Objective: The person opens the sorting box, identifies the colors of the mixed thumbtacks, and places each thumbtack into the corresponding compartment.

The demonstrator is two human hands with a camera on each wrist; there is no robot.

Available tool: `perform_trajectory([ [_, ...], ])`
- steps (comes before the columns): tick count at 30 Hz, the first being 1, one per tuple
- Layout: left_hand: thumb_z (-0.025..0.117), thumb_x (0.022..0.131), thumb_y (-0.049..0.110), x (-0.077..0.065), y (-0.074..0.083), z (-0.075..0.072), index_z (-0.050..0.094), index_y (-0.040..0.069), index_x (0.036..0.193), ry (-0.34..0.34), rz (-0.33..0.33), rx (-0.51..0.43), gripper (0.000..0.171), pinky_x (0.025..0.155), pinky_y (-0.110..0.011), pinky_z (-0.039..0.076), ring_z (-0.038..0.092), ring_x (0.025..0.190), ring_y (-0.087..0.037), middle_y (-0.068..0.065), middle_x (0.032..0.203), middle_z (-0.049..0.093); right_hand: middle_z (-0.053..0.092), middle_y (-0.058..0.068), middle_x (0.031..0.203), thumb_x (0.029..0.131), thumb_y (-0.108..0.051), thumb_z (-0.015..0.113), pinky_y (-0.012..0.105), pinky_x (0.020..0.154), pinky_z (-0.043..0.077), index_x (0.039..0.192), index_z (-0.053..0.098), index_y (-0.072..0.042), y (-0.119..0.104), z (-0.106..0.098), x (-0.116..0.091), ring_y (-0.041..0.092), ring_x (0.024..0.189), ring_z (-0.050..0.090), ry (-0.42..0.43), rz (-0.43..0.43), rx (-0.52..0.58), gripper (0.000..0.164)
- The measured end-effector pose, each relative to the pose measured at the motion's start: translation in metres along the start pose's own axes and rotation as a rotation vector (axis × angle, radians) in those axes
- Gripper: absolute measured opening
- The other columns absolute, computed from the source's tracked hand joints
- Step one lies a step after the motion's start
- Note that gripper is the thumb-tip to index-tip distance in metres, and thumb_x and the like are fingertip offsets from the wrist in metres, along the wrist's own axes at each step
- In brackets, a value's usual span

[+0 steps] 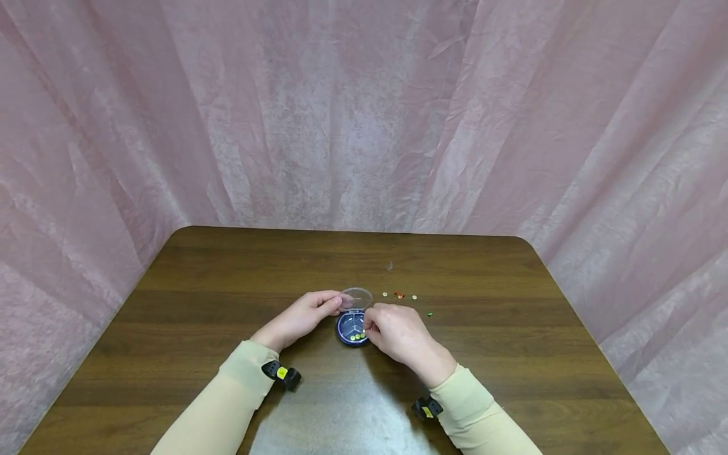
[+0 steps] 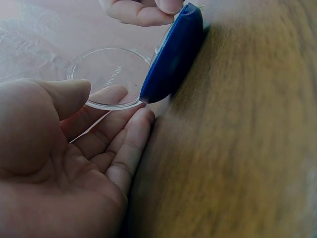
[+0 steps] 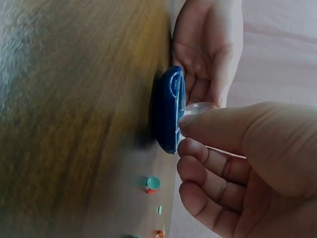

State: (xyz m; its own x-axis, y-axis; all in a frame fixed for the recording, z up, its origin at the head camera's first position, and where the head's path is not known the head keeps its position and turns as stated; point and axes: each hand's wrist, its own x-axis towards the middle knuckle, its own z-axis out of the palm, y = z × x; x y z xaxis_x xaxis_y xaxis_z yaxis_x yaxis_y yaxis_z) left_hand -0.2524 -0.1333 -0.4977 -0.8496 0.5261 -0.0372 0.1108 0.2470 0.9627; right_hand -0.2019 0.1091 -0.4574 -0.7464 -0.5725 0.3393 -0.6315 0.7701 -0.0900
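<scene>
A small round blue case (image 1: 352, 342) with an inner divider stands on the table, its clear lid (image 1: 358, 298) raised on the far side. Several yellow-green pieces (image 1: 357, 337) lie in its near compartment. My left hand (image 1: 304, 319) holds the lid's left edge between thumb and fingers, as the left wrist view shows with the lid (image 2: 111, 99). Over the case's right rim is my right hand (image 1: 402, 335), fingers curled and thumb (image 3: 218, 126) tip at the opening. The index fingertip is hidden, so whether it pinches a piece cannot be seen.
Beyond my right hand lie small loose pieces: a pale yellow disc (image 1: 384, 294), a second yellow disc (image 1: 414, 297), red pieces (image 1: 399, 295) and a green piece (image 1: 430, 314). A small clear object (image 1: 390, 266) lies farther back. A pink curtain (image 1: 341, 114) hangs behind the wooden table (image 1: 256, 265).
</scene>
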Motion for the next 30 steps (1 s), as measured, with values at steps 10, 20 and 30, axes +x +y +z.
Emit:
perform_trajectory([
  [10, 0.046, 0.107, 0.034, 0.0, 0.002, 0.001, 0.064, 0.016, 0.133, 0.011, 0.015, 0.021, 0.036, 0.102, -0.031, 0.045, 0.057, 0.124, -0.012, 0.004, 0.13, 0.065, 0.054, -0.017, 0.074, 0.081, -0.019, 0.074, 0.026, 0.059, 0.044, 0.078, 0.066, -0.028, 0.03, -0.023, -0.005, 0.002, 0.066, 0.052, -0.01, 0.134, 0.036, 0.012],
  [20, 0.047, 0.106, 0.034, 0.0, 0.0, 0.001, 0.064, 0.014, 0.133, 0.008, 0.008, 0.003, 0.037, 0.102, -0.033, 0.044, 0.057, 0.124, -0.014, 0.0, 0.13, 0.065, 0.05, -0.015, 0.069, 0.08, -0.012, 0.067, 0.028, 0.057, 0.042, 0.072, 0.058, -0.028, 0.084, -0.049, -0.03, 0.006, 0.064, 0.049, -0.102, 0.302, -0.002, 0.02],
  [30, 0.047, 0.106, 0.032, 0.002, 0.004, 0.003, 0.063, 0.007, 0.134, 0.025, -0.014, -0.009, 0.04, 0.102, -0.033, 0.045, 0.057, 0.124, -0.016, -0.004, 0.13, 0.065, 0.052, -0.013, 0.069, 0.082, -0.016, 0.071, 0.031, 0.061, 0.045, 0.077, 0.064, -0.025, 0.103, -0.049, -0.038, 0.008, 0.066, 0.051, -0.202, 0.325, 0.005, 0.013],
])
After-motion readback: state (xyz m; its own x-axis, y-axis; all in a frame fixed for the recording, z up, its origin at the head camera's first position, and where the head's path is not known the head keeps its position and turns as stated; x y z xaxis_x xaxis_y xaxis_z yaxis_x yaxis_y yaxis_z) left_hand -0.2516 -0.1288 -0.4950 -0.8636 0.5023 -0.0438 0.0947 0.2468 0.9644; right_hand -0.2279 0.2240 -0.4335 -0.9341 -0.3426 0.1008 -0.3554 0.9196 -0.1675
